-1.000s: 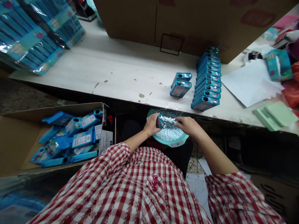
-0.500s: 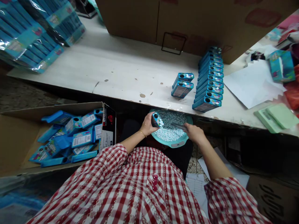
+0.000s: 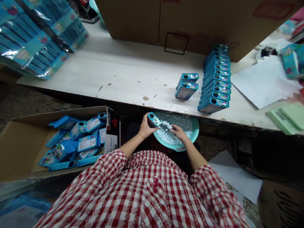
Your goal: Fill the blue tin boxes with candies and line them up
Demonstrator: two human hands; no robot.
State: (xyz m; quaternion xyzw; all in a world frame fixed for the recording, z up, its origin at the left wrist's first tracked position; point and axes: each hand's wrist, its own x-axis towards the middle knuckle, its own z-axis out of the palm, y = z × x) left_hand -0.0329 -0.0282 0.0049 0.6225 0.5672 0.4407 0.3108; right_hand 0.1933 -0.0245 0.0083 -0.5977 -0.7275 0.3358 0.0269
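My left hand (image 3: 145, 127) is closed around a small blue box (image 3: 152, 117), tilted, with a dark round hole in its top and white pellets at its near end. My right hand (image 3: 180, 133) grips a scoop (image 3: 169, 129), mostly hidden under a heap of white pellets (image 3: 164, 124). The heap is right beside the box's top. Below both hands sits a teal basin (image 3: 196, 130) full of loose pale pellets.
On the white table (image 3: 123, 72) stand two blue boxes (image 3: 186, 90) and a row of several more (image 3: 215, 103). A carton (image 3: 26, 133) of blue boxes lies left, wrapped packs (image 3: 30, 44) far left. A large cardboard box (image 3: 137, 22) borders the back.
My right hand has moved left with the scoop, which now carries pellets up to the blue box. My left hand and the box have shifted slightly left. The camera view has shifted a little.
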